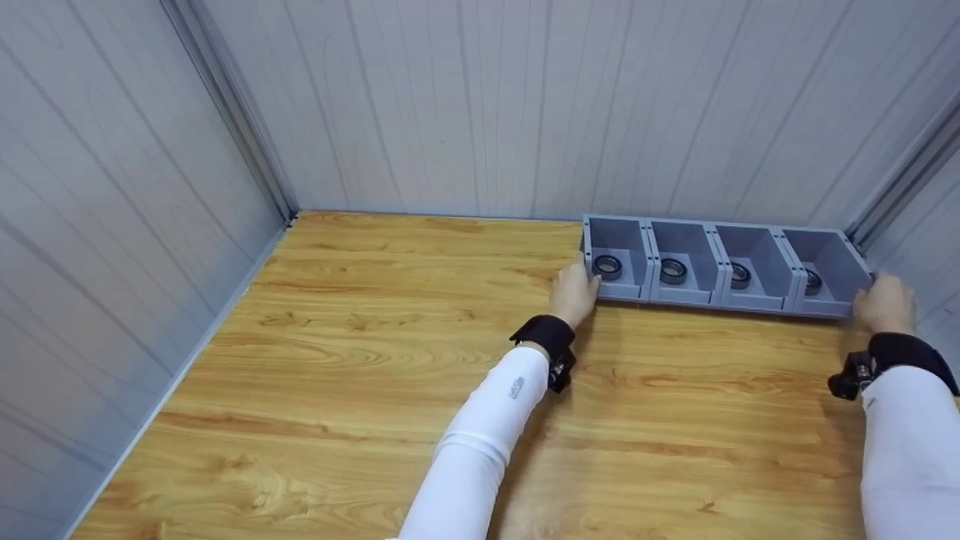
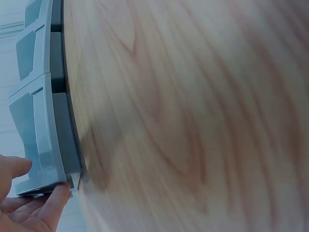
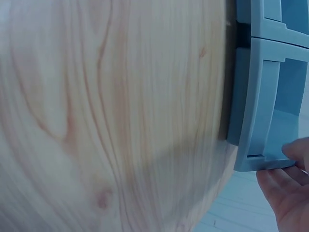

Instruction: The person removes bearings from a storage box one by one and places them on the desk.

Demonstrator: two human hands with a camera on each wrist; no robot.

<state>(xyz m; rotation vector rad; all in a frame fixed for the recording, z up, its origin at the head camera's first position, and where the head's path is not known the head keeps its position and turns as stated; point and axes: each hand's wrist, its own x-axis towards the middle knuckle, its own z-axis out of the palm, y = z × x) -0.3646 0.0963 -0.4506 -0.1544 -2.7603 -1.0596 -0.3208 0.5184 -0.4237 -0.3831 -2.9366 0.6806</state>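
Note:
A row of joined grey storage bins (image 1: 682,297) sits along the back wall, to the right in the head view. Each bin holds a dark ring-shaped bearing, among them one in the leftmost bin (image 1: 606,278) and one in the bin beside it (image 1: 673,282). My left hand (image 1: 574,291) grips the row's left end; in the left wrist view its thumb (image 2: 20,166) is inside the side wall and the fingers are outside. At the right end, my right hand (image 1: 886,301) grips the outer wall, with thumb and fingers on either side of it in the right wrist view.
The wood-grain tabletop (image 1: 337,360) spreads in front and to the left. A pale panelled wall (image 1: 450,112) rises directly behind the bins. Side walls stand at left (image 1: 112,225) and right (image 1: 922,247), the right one close to my right hand.

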